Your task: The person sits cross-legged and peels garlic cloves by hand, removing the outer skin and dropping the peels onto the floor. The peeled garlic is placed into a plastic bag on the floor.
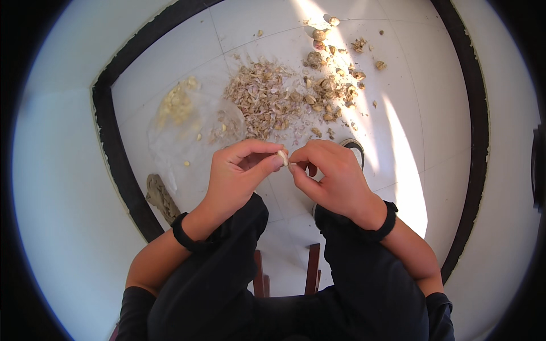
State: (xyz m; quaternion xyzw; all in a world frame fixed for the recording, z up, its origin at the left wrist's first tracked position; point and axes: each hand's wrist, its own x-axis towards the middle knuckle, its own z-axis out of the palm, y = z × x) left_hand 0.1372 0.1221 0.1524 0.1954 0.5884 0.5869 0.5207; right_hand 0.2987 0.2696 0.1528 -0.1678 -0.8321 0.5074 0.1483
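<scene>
My left hand [245, 166] pinches a pale garlic clove [282, 157] between thumb and fingertips, above the floor in front of my knees. My right hand [330, 172] meets it from the right, thumb and index finger pinched together at the clove's side on what looks like a thin bit of skin. Beyond my hands lies a heap of papery garlic skins [260, 93]. Unpeeled garlic bulbs and cloves [326, 89] are scattered to its right. On the left, peeled cloves [179, 102] show hazily through or within a clear plastic bag [166, 145] spread on the floor.
A crumpled grey-brown cloth [161, 198] lies by the dark baseboard [123, 170] at left. A shoe [355, 149] shows beyond my right hand. Wooden stool legs [312, 268] stand between my knees. Sunlight crosses the tiled floor [443, 140] at right.
</scene>
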